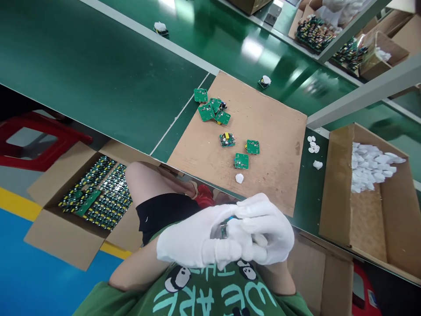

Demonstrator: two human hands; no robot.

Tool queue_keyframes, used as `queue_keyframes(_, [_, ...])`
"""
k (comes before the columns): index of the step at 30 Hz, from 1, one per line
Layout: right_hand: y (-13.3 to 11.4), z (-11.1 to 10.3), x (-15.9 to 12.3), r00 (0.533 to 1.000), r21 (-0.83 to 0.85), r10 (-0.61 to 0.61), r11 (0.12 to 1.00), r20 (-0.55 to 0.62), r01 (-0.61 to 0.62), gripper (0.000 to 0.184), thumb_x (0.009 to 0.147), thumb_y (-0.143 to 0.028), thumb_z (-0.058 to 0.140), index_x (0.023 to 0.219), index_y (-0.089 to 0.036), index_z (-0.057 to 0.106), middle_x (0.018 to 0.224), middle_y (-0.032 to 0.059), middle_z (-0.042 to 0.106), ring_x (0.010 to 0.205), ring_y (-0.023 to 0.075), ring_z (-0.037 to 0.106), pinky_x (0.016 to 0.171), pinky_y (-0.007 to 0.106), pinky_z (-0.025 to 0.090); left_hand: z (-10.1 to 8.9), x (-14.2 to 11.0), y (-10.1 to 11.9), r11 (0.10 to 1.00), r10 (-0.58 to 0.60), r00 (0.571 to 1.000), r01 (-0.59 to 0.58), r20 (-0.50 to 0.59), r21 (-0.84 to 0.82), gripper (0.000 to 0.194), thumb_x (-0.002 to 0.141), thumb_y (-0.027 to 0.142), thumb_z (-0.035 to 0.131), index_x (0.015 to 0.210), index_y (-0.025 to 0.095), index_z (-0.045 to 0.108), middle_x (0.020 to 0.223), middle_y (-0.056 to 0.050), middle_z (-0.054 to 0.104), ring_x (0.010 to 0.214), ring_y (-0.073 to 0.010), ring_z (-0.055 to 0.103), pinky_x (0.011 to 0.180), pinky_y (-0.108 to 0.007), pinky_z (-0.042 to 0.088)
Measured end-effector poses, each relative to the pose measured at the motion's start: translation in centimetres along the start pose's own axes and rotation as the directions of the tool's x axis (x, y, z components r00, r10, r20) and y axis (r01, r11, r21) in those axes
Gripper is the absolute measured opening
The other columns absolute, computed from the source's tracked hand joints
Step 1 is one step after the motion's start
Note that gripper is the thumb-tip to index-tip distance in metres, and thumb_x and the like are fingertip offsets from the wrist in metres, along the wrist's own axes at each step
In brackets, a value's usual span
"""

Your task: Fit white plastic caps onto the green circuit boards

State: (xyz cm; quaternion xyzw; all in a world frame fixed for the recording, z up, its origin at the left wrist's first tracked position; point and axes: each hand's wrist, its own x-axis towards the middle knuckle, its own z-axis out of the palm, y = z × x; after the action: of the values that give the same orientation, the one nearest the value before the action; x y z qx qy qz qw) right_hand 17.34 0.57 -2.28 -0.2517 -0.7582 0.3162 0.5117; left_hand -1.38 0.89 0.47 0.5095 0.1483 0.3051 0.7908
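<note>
Both my hands wear white gloves and are pressed together close to my chest, below the table's near edge. My left hand [194, 243] and my right hand [268, 228] close around a small circuit board [224, 229], of which only a sliver shows between the fingers. On the table ahead lies a brown cardboard sheet [276, 131] with several green circuit boards: a cluster [212, 109] at its far left and single ones [241, 160] nearer me. A small white plastic cap [239, 177] lies at the sheet's near side.
An open cardboard box [338, 197] holding white plastic parts [371, 169] stands at the right. A few white caps [313, 145] lie beside it. On the floor at my left, a box [62, 237] is packed with circuit boards [98, 193]. A red stool [39, 140] stands further left. A green conveyor belt [98, 66] runs behind.
</note>
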Motion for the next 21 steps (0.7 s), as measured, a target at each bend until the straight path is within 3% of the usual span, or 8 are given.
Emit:
queue_keyframes(4, [-0.2, -0.3, 0.0, 0.997, -0.040, -0.045, 0.998, 0.068, 0.048, 0.060, 0.095, -0.055, 0.064, 0.144, -0.020, 0.054, 0.102, 0.0078, 0.067, 0.092, 0.0214, 0.069, 0.082, 0.037, 0.061, -0.2, 0.2, -0.3, 0.994, 0.016, 1.000, -0.015, 0.011, -0.111, 0.035, 0.099, 0.045, 0.053, 0.096, 0.015, 0.069, 0.091, -0.008, 0.069, 0.092, -0.0209, 0.065, 0.086, -0.033, 0.055])
queue_keyframes(8, [-0.4, -0.7, 0.5, 0.993, -0.127, -0.021, 0.991, 0.115, 0.036, 0.038, 0.101, -0.041, 0.056, 0.134, -0.022, 0.061, 0.097, 0.0063, 0.065, 0.088, 0.0206, 0.068, 0.078, 0.036, 0.061, -0.1, 0.4, -0.4, 0.993, 0.003, 1.000, -0.002, 0.006, -0.120, 0.034, 0.097, 0.048, 0.058, 0.099, 0.015, 0.068, 0.103, -0.010, 0.068, 0.096, -0.0210, 0.066, 0.084, -0.031, 0.056])
queue_keyframes(10, [-0.5, -0.7, 0.5, 0.994, -0.153, -0.009, 0.988, 0.107, 0.025, 0.042, 0.099, -0.044, 0.059, 0.134, -0.020, 0.059, 0.096, 0.0066, 0.065, 0.088, 0.0212, 0.068, 0.077, 0.037, 0.061, 0.0, 0.5, -0.4, 0.991, -0.014, 1.000, 0.014, -0.001, -0.135, 0.038, 0.096, 0.050, 0.058, 0.097, 0.014, 0.068, 0.106, -0.011, 0.068, 0.099, -0.0226, 0.065, 0.084, -0.031, 0.055])
queue_keyframes(13, [-0.6, -0.7, 0.0, 0.995, -0.250, -0.026, 0.967, 0.095, 0.049, 0.051, 0.097, -0.054, 0.061, 0.134, -0.019, 0.058, 0.097, 0.0074, 0.064, 0.090, 0.0220, 0.068, 0.077, 0.037, 0.062, 0.1, 0.6, -0.2, 0.987, -0.106, 0.992, 0.097, -0.067, -0.125, 0.034, 0.098, 0.046, 0.057, 0.092, 0.014, 0.067, 0.098, -0.009, 0.068, 0.088, -0.0186, 0.065, 0.077, -0.028, 0.054])
queue_keyframes(16, [-0.8, -0.4, -0.4, 0.994, -0.343, -0.029, 0.937, 0.109, 0.065, 0.038, 0.101, -0.050, 0.057, 0.126, -0.021, 0.063, 0.096, 0.0065, 0.065, 0.092, 0.0213, 0.068, 0.076, 0.036, 0.062, 0.3, 0.6, 0.0, 0.986, -0.161, 0.983, 0.155, -0.087, -0.068, 0.035, 0.096, 0.049, 0.058, 0.085, 0.016, 0.064, 0.076, -0.003, 0.061, 0.069, -0.0153, 0.057, 0.067, -0.027, 0.051])
queue_keyframes(19, [-1.1, -0.1, -0.4, 0.998, -0.386, -0.030, 0.921, 0.064, 0.052, 0.034, 0.104, -0.046, 0.053, 0.124, -0.021, 0.063, 0.092, 0.0065, 0.066, 0.088, 0.0215, 0.068, 0.072, 0.035, 0.062, 0.3, 0.7, 0.1, 0.986, -0.161, 0.983, 0.158, -0.086, -0.050, 0.045, 0.090, 0.058, 0.061, 0.071, 0.017, 0.057, 0.069, -0.004, 0.057, 0.067, -0.0174, 0.054, 0.066, -0.031, 0.049])
queue_keyframes(21, [-1.0, 0.1, -0.3, 0.999, -0.403, -0.042, 0.914, 0.028, 0.049, 0.032, 0.104, -0.044, 0.051, 0.123, -0.022, 0.064, 0.094, 0.0073, 0.067, 0.088, 0.0215, 0.068, 0.071, 0.034, 0.062, 0.1, 0.7, 0.2, 0.990, -0.135, 0.987, 0.131, -0.088, -0.052, 0.039, 0.089, 0.051, 0.062, 0.072, 0.017, 0.055, 0.074, -0.004, 0.057, 0.071, -0.0176, 0.054, 0.070, -0.031, 0.048])
